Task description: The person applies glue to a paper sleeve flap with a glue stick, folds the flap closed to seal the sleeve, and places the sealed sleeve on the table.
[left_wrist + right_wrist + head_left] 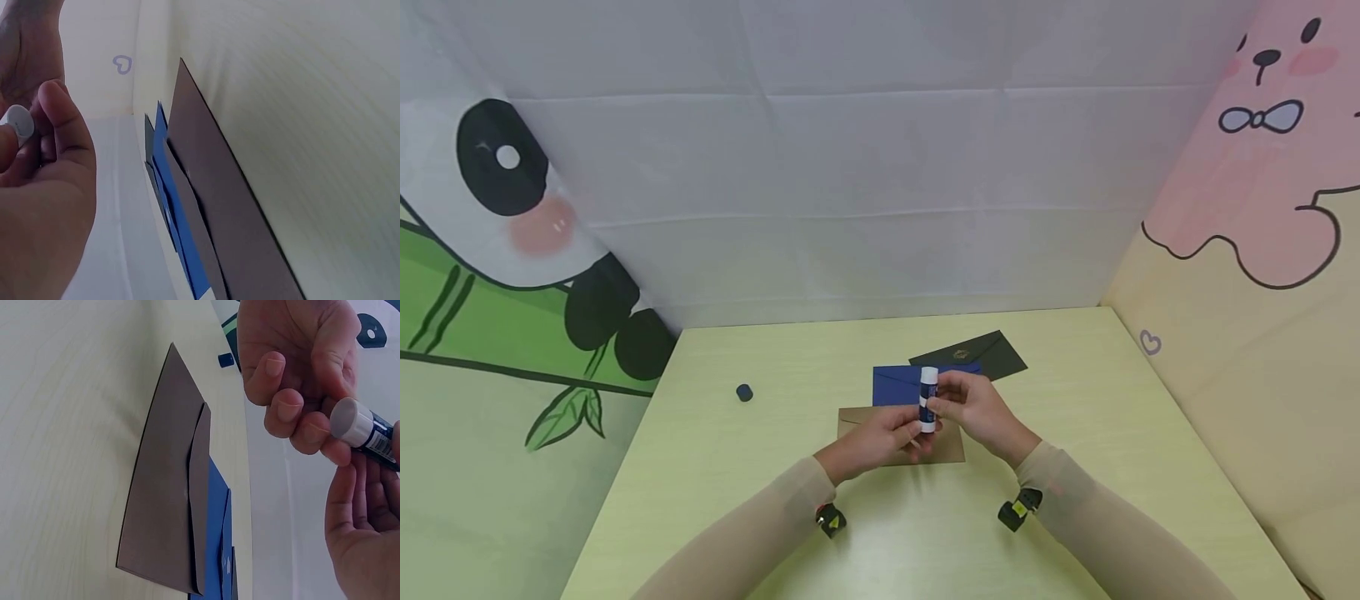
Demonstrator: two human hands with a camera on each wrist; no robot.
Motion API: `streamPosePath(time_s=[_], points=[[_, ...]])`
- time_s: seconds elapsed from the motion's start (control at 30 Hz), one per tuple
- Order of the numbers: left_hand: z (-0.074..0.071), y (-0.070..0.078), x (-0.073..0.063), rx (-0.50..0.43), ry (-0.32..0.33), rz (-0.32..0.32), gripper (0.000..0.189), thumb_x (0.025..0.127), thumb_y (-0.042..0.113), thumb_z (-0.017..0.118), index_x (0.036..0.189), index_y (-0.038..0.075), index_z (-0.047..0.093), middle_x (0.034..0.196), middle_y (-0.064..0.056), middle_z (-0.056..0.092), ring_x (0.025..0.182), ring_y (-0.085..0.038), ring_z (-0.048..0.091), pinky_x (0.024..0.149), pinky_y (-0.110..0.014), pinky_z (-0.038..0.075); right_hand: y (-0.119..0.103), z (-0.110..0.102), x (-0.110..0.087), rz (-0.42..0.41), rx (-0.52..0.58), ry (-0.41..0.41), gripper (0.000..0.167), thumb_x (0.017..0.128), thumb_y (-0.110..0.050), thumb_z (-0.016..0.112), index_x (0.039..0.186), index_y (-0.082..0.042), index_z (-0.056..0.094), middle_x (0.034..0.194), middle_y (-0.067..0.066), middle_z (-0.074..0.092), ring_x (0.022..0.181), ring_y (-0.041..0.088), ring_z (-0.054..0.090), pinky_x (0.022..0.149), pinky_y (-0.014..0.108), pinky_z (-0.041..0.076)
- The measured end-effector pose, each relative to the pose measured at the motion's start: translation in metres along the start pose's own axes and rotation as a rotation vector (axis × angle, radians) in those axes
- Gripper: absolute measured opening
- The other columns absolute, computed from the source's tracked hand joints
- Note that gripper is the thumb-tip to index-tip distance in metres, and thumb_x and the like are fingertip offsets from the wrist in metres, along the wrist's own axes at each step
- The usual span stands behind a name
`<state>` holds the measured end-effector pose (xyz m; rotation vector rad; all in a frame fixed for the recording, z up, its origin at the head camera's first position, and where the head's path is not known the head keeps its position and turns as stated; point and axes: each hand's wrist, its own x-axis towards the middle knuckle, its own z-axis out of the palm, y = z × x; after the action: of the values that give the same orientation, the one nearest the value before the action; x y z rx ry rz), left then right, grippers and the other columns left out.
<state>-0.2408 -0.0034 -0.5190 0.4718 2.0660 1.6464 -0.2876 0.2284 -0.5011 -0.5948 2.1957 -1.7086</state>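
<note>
A glue stick (928,402) with a white top, dark blue label and white base stands upright between both hands above the envelopes. My left hand (877,440) pinches its white base between thumb and fingers. Higher up, my right hand (983,410) grips the barrel from the right side. In the right wrist view, the white base (351,422) and a barcode on the label show. Below the hands lies a brown envelope (951,446), partly covered by them. A blue envelope (891,383) sits just behind it, its right part hidden.
A dark envelope (1000,354) lies slanted at the back, partly under the blue one. On the left of the pale table (715,483) rests a small dark blue cap (744,392). A white cloth wall (880,258) closes off the back, with printed cloths at both sides.
</note>
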Motion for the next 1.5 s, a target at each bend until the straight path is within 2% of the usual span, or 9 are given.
streamPosePath(time_s=[0.17, 0.3, 0.4, 0.6, 0.83, 1.0, 1.13, 1.33, 1.5], points=[[-0.001, 0.002, -0.007, 0.103, 0.115, 0.011, 0.034, 0.124, 0.024, 0.061, 0.142, -0.003, 0.072, 0.127, -0.033, 0.077, 0.111, -0.04, 0.078, 0.095, -0.042, 0.07, 0.0, 0.002, 0.0, 0.007, 0.012, 0.014, 0.03, 0.114, -0.003, 0.075, 0.141, 0.01, 0.072, 0.129, 0.025, 0.079, 0.108, 0.017, 0.077, 0.094, 0.022, 0.064], [0.005, 0.003, -0.012, 0.234, 0.285, 0.035, 0.031, 0.111, 0.031, 0.085, 0.125, 0.005, 0.078, 0.112, -0.014, 0.081, 0.098, -0.026, 0.075, 0.085, -0.03, 0.065, -0.002, 0.005, -0.001, 0.015, 0.011, 0.028, 0.03, 0.113, -0.004, 0.077, 0.139, 0.009, 0.073, 0.127, 0.024, 0.079, 0.108, 0.017, 0.077, 0.094, 0.02, 0.063], [0.012, 0.004, -0.012, 0.326, 0.398, 0.039, 0.031, 0.103, 0.033, 0.095, 0.108, 0.009, 0.077, 0.097, -0.002, 0.075, 0.087, -0.014, 0.066, 0.074, -0.023, 0.056, -0.004, 0.008, -0.001, 0.016, 0.005, 0.035, 0.029, 0.111, -0.005, 0.079, 0.137, 0.008, 0.073, 0.125, 0.023, 0.08, 0.108, 0.016, 0.076, 0.093, 0.021, 0.063], [0.021, 0.005, -0.012, 0.393, 0.492, 0.018, 0.038, 0.101, 0.038, 0.098, 0.092, 0.013, 0.07, 0.085, 0.002, 0.067, 0.074, -0.012, 0.059, 0.063, -0.023, 0.046, -0.003, 0.013, 0.0, 0.017, -0.002, 0.033, 0.028, 0.112, -0.005, 0.08, 0.137, 0.007, 0.074, 0.125, 0.022, 0.08, 0.106, 0.017, 0.076, 0.095, 0.02, 0.062], [0.022, 0.005, -0.012, 0.359, 0.477, 0.017, 0.036, 0.103, 0.039, 0.095, 0.091, 0.013, 0.072, 0.084, 0.003, 0.07, 0.071, -0.01, 0.058, 0.061, -0.023, 0.045, -0.003, 0.014, -0.003, 0.001, 0.004, 0.027, 0.03, 0.112, -0.005, 0.079, 0.138, 0.009, 0.072, 0.127, 0.025, 0.08, 0.108, 0.016, 0.076, 0.095, 0.02, 0.063], [0.018, 0.006, -0.013, 0.271, 0.42, 0.014, 0.033, 0.106, 0.037, 0.092, 0.097, 0.009, 0.075, 0.089, 0.0, 0.073, 0.077, -0.012, 0.062, 0.065, -0.023, 0.05, -0.005, 0.014, -0.004, -0.01, 0.013, 0.015, 0.031, 0.113, -0.006, 0.078, 0.139, 0.011, 0.071, 0.128, 0.025, 0.079, 0.108, 0.015, 0.077, 0.095, 0.02, 0.064], [0.023, 0.007, -0.015, 0.183, 0.353, 0.017, 0.03, 0.111, 0.032, 0.087, 0.105, 0.004, 0.078, 0.095, -0.013, 0.078, 0.082, -0.018, 0.067, 0.069, -0.025, 0.055, -0.005, 0.01, -0.009, -0.003, 0.012, 0.007, 0.03, 0.114, -0.006, 0.077, 0.139, 0.01, 0.072, 0.128, 0.024, 0.079, 0.108, 0.015, 0.076, 0.095, 0.02, 0.063], [0.032, 0.006, -0.017, 0.045, 0.282, 0.001, 0.022, 0.119, 0.018, 0.074, 0.118, -0.004, 0.078, 0.114, -0.035, 0.081, 0.099, -0.031, 0.081, 0.095, -0.048, 0.072, -0.002, 0.006, -0.015, 0.005, -0.009, 0.013, 0.026, 0.113, -0.004, 0.078, 0.135, 0.008, 0.074, 0.12, 0.02, 0.078, 0.104, 0.017, 0.074, 0.091, 0.02, 0.062], [0.033, 0.004, -0.019, -0.047, 0.226, -0.01, 0.026, 0.122, 0.009, 0.063, 0.132, -0.013, 0.074, 0.123, -0.036, 0.078, 0.104, -0.023, 0.08, 0.103, -0.038, 0.071, -0.002, 0.005, -0.018, -0.011, -0.004, 0.003, 0.026, 0.113, -0.003, 0.078, 0.135, 0.009, 0.073, 0.118, 0.018, 0.077, 0.102, 0.018, 0.073, 0.09, 0.02, 0.063]])
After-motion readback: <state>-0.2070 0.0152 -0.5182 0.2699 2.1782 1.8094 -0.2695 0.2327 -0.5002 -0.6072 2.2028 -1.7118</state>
